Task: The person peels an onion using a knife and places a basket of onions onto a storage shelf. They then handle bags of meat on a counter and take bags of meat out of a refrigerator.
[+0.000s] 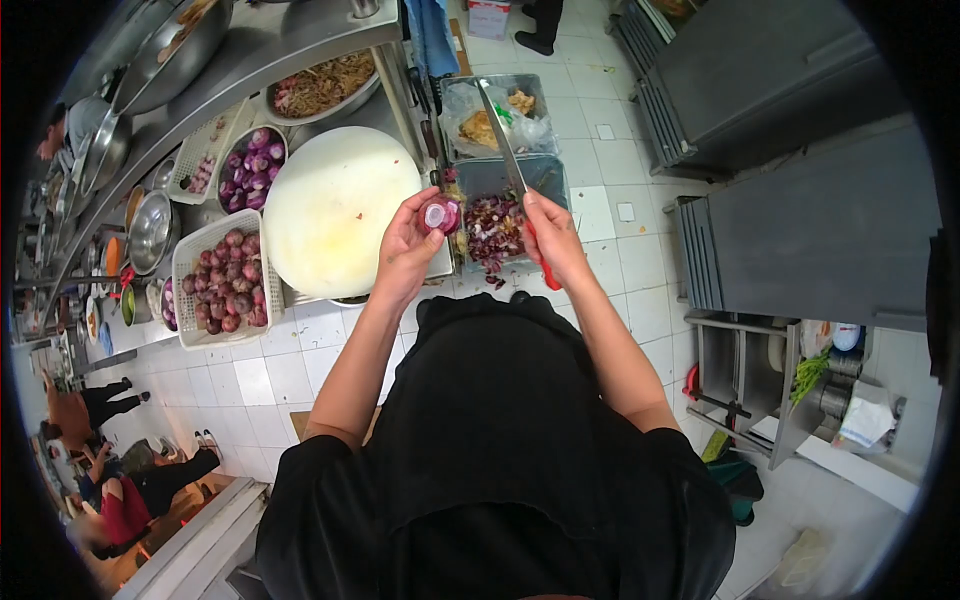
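My left hand (pixel 406 245) is closed around a red onion (pixel 440 214), whose pale cut end faces up. In my right hand (pixel 551 232) is a knife (pixel 503 135) with a red handle; its long blade points away from me, apart from the onion. Below and between both hands stands a grey bin (pixel 515 178) with onion skins (pixel 493 222) in it. To the left of my left hand lies a round white cutting board (pixel 338 205) with a few small scraps on it. Fingers of my right hand wrap the handle and hide part of it.
A white basket of unpeeled red onions (pixel 228 282) and a bowl of peeled ones (pixel 250 172) stand left of the board. Behind the skins bin is another bin with a plastic bag (pixel 505 115). Grey cabinets (pixel 800 220) line the right. Other people (pixel 130 490) are at far left.
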A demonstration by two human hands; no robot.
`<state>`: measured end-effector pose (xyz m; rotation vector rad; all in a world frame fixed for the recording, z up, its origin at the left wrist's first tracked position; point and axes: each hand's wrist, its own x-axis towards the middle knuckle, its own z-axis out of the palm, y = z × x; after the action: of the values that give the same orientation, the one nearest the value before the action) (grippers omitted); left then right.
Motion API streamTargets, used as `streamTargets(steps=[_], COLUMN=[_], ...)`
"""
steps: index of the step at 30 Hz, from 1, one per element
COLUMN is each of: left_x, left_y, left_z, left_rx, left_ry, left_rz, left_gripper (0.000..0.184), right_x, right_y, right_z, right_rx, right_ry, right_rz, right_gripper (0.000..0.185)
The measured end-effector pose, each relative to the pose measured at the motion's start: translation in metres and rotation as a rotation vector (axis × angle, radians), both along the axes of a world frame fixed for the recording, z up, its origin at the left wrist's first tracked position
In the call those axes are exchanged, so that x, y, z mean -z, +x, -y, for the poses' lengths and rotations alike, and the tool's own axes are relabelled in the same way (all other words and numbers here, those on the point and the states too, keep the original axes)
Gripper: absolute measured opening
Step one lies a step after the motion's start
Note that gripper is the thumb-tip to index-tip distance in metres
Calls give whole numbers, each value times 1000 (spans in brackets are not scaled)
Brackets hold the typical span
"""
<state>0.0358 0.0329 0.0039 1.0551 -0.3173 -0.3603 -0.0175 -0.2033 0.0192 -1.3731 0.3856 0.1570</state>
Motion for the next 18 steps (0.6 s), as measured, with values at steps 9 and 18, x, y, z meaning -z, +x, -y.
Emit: streamTargets(steps=[9, 18], left_x=[5, -1], left_y=[6, 0], left_z=[3, 7], left_rx=[132, 38], left_ry=[-311, -113], left_rz=[-373, -224], left_gripper=[58, 64], right_x=[-31, -55], right_y=[-18, -16], right_z=[-39, -47], right_rx=[-103, -226], right_ry=[-506, -533], right_rz=[332, 420], right_gripper=[69, 67])
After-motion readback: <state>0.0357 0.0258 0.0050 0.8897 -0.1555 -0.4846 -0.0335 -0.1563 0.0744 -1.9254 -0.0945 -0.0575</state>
